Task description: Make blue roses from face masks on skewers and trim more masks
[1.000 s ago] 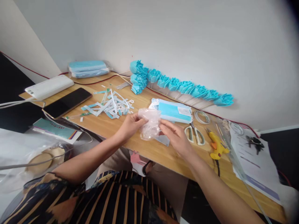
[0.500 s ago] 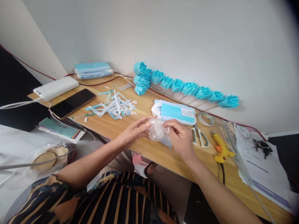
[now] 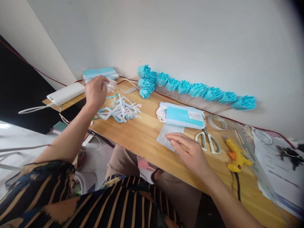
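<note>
My left hand [image 3: 96, 91] is at the back left of the table, its fingertips closed on a crumpled piece of clear plastic [image 3: 110, 85]. Part of the plastic is hidden behind the fingers. My right hand [image 3: 188, 152] hovers at the front, thumb and fingertips brought together over a pale blue-white sheet [image 3: 169, 133] that lies flat. Whether something small sits in that pinch, I cannot make out. Just behind the sheet rests a stack of blue face masks [image 3: 182, 115] with white ear loops. White-handled scissors [image 3: 209, 142] lie to the right of it.
Blue fabric flowers [image 3: 199, 90] on sticks line the wall. Cut strips [image 3: 121, 109] are heaped at centre left, by a white power bank [image 3: 66, 93] and bagged masks [image 3: 101, 73]. At right are a white coil [image 3: 217, 122], a yellow glue gun [image 3: 238, 155] and keys [image 3: 289, 155].
My left hand has carried the crumpled plastic from the front middle to the back left. My right hand stays near the front, and the pale sheet now lies flat beneath it.
</note>
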The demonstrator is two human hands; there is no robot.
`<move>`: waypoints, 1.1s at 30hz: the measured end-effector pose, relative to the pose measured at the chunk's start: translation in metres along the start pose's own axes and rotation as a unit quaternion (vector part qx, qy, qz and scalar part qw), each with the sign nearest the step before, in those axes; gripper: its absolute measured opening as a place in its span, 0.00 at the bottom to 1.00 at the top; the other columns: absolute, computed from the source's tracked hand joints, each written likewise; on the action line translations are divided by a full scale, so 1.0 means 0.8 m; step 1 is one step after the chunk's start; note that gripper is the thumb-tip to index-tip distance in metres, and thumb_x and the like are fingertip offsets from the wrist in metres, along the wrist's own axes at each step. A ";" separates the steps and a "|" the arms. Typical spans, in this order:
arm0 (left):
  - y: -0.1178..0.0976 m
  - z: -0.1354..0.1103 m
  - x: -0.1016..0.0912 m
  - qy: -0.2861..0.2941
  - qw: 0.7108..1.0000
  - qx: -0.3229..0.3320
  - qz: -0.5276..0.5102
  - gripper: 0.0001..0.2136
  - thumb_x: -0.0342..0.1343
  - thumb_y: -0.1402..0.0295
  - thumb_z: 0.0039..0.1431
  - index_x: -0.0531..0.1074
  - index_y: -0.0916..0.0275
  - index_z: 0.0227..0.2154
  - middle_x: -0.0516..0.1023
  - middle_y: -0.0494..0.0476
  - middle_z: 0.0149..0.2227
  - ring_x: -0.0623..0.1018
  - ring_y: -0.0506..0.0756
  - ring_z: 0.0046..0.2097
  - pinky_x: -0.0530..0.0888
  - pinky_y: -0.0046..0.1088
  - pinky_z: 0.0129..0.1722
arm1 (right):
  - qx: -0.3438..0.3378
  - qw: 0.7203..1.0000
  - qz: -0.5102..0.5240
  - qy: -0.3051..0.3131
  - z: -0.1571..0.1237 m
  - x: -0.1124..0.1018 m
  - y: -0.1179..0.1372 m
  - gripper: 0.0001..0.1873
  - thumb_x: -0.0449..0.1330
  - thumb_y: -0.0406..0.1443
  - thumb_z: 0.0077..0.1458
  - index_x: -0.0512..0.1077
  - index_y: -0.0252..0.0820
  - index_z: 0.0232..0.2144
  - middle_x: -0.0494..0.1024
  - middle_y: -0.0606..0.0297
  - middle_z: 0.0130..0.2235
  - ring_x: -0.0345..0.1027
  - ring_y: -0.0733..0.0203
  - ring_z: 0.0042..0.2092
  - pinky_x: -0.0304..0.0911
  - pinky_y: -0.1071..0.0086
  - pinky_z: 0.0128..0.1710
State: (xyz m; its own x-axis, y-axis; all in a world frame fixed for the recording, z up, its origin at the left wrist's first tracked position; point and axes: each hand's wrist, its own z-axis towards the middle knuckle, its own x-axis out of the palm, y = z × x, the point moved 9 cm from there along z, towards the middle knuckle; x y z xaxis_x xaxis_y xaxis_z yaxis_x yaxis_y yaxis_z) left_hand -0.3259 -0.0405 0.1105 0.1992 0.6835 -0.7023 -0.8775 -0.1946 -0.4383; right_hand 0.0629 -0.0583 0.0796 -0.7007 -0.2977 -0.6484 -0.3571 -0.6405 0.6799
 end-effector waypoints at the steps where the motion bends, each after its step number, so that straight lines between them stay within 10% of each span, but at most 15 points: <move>1: 0.008 0.011 0.008 0.013 0.999 0.005 0.033 0.16 0.47 0.79 0.57 0.75 0.64 0.44 0.80 0.54 0.42 0.76 0.54 0.45 0.70 0.33 0.51 | -0.001 1.000 -0.001 0.000 -0.004 -0.002 -0.001 0.12 0.56 0.34 0.65 0.80 0.45 0.43 0.85 0.62 0.43 0.79 0.60 0.45 0.74 0.68 0.47; 12: 0.032 0.037 0.114 0.253 0.954 -0.005 0.162 0.20 0.43 0.72 0.65 0.72 0.70 0.55 0.80 0.64 0.50 0.75 0.60 0.51 0.68 0.34 0.47 | 0.080 0.997 -0.005 -0.013 -0.050 -0.025 -0.046 0.12 0.57 0.37 0.64 0.81 0.46 0.41 0.85 0.64 0.41 0.80 0.61 0.40 0.74 0.70 0.44; 19: 0.016 0.040 0.093 0.322 0.935 0.019 0.148 0.18 0.49 0.74 0.58 0.79 0.66 0.47 0.78 0.52 0.36 0.70 0.51 0.37 0.64 0.25 0.37 | 0.151 0.988 0.012 -0.006 -0.077 -0.025 -0.081 0.13 0.57 0.42 0.64 0.81 0.49 0.42 0.85 0.65 0.41 0.80 0.59 0.40 0.73 0.69 0.44; 27: -0.036 0.005 0.026 0.212 0.973 0.004 0.092 0.19 0.46 0.77 0.58 0.79 0.65 0.45 0.72 0.51 0.26 0.66 0.51 0.28 0.63 0.27 0.32 | 0.189 0.981 0.046 -0.005 -0.087 -0.020 -0.099 0.15 0.57 0.45 0.63 0.81 0.48 0.42 0.86 0.64 0.40 0.80 0.59 0.40 0.74 0.68 0.43; 33: -0.121 -0.064 0.063 0.202 0.954 0.222 -0.007 0.17 0.49 0.73 0.58 0.76 0.65 0.48 0.80 0.61 0.48 0.77 0.60 0.49 0.72 0.37 0.51 | 0.205 0.977 0.060 -0.015 -0.087 -0.017 -0.107 0.17 0.57 0.46 0.62 0.82 0.46 0.42 0.86 0.61 0.39 0.81 0.57 0.40 0.75 0.66 0.43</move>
State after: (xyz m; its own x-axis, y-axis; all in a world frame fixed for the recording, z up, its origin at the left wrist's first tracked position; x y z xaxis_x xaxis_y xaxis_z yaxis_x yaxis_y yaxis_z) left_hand -0.2084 -0.0230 0.0891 0.2847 0.3398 -0.8964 -0.9542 0.1906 -0.2307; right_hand 0.1456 -0.0488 0.0063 -0.7684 -0.3289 -0.5490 -0.4836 -0.2634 0.8347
